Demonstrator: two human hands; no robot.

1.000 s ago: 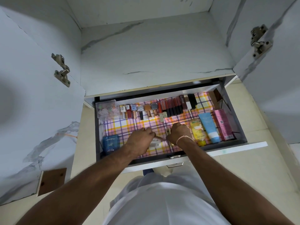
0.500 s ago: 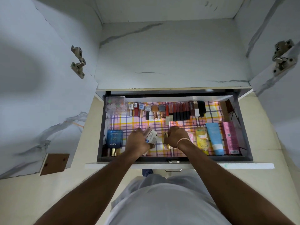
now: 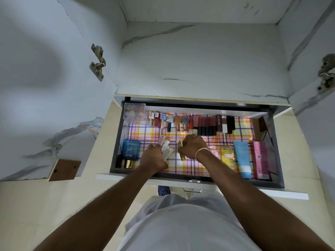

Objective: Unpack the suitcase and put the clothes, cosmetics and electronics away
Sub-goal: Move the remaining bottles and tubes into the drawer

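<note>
The left hand (image 3: 154, 156) curls its fingers round a few small sachets (image 3: 165, 147); the right hand (image 3: 192, 146) pinches a gold tube (image 3: 181, 151) (label unreadable). Both hover inside the open drawer (image 3: 116, 142), over its checked liner (image 3: 145, 133), between a blue box (image 3: 131, 149) and a yellow tube (image 3: 228, 156).

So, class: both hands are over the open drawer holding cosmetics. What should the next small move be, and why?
Probably lower the right hand and lay its gold tube on the bare checked liner beneath. The back row and the tubes at the right look neatly placed, and the left hand holds sachets not yet set down.
</note>
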